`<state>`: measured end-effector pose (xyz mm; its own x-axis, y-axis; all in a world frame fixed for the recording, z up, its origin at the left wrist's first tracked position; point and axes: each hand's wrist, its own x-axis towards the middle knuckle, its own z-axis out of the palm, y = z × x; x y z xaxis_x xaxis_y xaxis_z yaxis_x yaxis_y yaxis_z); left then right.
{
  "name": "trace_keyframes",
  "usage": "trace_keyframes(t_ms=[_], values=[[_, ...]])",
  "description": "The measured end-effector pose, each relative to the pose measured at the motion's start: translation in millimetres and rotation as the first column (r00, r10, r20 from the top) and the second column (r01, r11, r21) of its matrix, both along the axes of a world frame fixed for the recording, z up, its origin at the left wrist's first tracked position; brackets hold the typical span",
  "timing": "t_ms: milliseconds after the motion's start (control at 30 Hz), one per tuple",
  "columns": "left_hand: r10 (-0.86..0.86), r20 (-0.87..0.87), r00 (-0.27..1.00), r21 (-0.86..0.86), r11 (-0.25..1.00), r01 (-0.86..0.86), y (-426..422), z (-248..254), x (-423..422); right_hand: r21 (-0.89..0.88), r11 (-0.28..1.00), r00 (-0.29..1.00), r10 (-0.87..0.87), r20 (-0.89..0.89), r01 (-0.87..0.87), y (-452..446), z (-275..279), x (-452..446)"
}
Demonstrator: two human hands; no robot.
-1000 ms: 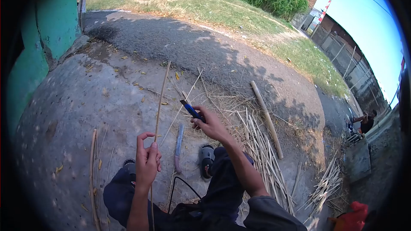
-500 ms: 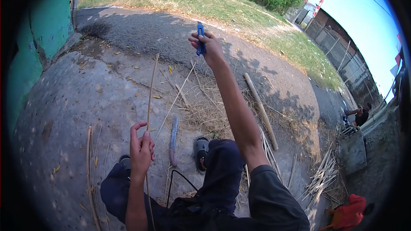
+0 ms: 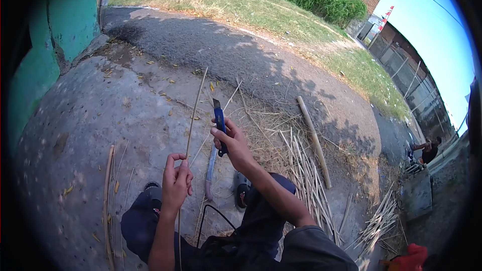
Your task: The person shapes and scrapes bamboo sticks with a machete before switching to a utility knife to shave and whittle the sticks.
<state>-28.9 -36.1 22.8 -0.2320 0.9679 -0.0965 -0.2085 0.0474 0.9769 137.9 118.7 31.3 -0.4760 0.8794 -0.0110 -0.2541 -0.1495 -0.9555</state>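
My left hand [image 3: 176, 182] pinches a long thin bamboo strip [image 3: 193, 117] between thumb and fingers; the strip stands nearly upright, its lower end passing down by my lap. To the right, my right hand [image 3: 230, 141] is wrapped round a blue box cutter [image 3: 220, 125]. The cutter's dark blade points up and sits beside the strip, apart from it. On the ground below the cutter lies a machete [image 3: 211, 168], its handle end toward me and its upper part partly covered by my right hand.
Bamboo shavings [image 3: 261, 125] litter the ground ahead. A bamboo pole [image 3: 315, 143] and a pile of split strips [image 3: 311, 185] lie at the right, another strip heap [image 3: 376, 223] beyond. Longer strips [image 3: 108, 195] lie left. Two other people are at the right edge.
My right hand has drawn back from far out ahead, bringing the box cutter down and toward the strip. My left hand still holds the strip. The view has shifted slightly.
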Motion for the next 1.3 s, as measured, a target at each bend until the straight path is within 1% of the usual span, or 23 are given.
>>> trace_keyframes(t_ms=[33,67,133,200,233,300,400,433,500,600,700,733,800,900,1133,1200,1233,1300], values=[[-0.010,-0.001,1.000,-0.010,1.000,0.010,-1,-1,3,0.057,0.998,1.000,-0.011,0.024,0.009,-4,-2,2],[-0.025,0.006,1.000,-0.011,1.000,0.025,1,0,5,0.054,0.998,1.000,-0.019,0.023,0.017,-4,-2,2],[-0.045,0.012,0.999,-0.019,0.999,0.045,2,0,8,0.088,0.994,0.990,-0.081,0.113,0.071,-7,0,0],[-0.064,-0.054,0.996,0.007,0.998,0.065,3,-2,11,0.063,0.994,0.991,-0.090,0.100,0.084,-10,1,1],[-0.071,-0.051,0.996,0.003,0.997,0.071,4,-2,12,0.077,0.995,0.992,-0.078,0.102,0.070,-11,0,2],[-0.067,-0.113,0.991,-0.007,0.998,0.067,4,0,14,0.107,0.993,0.992,-0.053,0.111,0.041,-14,-1,4],[-0.087,-0.116,0.989,-0.016,0.996,0.085,4,-2,13,0.134,0.991,0.993,-0.023,0.115,0.008,-15,-5,8],[-0.087,-0.116,0.989,-0.017,0.996,0.085,4,-2,13,0.133,0.991,0.993,-0.023,0.115,0.008,-15,-5,9],[-0.085,-0.167,0.982,-0.017,0.996,0.084,4,0,13,0.100,0.995,0.995,-0.038,0.091,0.029,-15,-5,9],[-0.073,-0.212,0.974,-0.011,0.997,0.072,5,0,15,0.061,0.997,0.993,-0.052,0.103,0.046,-17,-2,9],[-0.071,-0.232,0.970,-0.007,0.997,0.071,4,2,16,0.068,0.996,0.993,-0.060,0.100,0.053,-17,-2,9],[-0.071,-0.231,0.970,-0.007,0.997,0.071,4,2,15,0.068,0.996,0.993,-0.060,0.100,0.053,-17,-2,10],[-0.077,-0.176,0.981,0.000,0.997,0.078,4,-1,12,0.040,0.999,0.995,-0.030,0.093,0.026,-16,-2,12],[-0.064,-0.161,0.985,0.031,0.997,0.070,6,-7,10,0.046,0.999,0.997,-0.022,0.072,0.019,-15,-1,12],[-0.029,-0.195,0.980,0.057,0.998,0.041,8,-15,11,0.043,0.999,0.997,-0.023,0.078,0.020,-15,-2,11],[-0.018,-0.255,0.967,0.054,0.998,0.032,8,-16,10,0.045,0.999,0.998,-0.022,0.066,0.019,-15,-2,11],[-0.018,-0.254,0.967,0.054,0.998,0.033,8,-16,10,0.045,0.999,0.998,-0.022,0.066,0.019,-14,-2,12],[-0.015,-0.356,0.934,0.051,0.998,0.035,8,-15,11,0.021,1.000,0.995,0.010,0.102,-0.012,-13,-2,13]])
